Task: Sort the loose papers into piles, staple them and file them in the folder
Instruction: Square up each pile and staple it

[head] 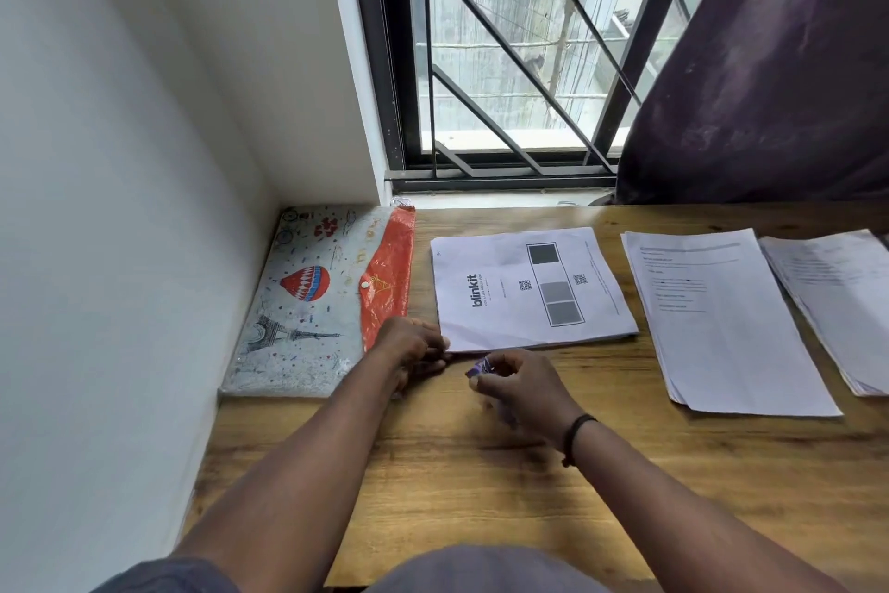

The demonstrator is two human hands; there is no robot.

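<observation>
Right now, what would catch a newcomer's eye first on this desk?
Probably the colourful folder with its balloon print and orange flap, lying in the left corner by the wall. Next, three paper piles across the wooden table, the nearest the blinkit pile, where the left hand touches its corner and the right hand holds a small purple stapler.

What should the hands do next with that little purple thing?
Probably slide the purple stapler, held in the right hand, onto the near-left corner of the blinkit pile and press. The left hand is already at that corner, and the folder is snapped shut.
</observation>
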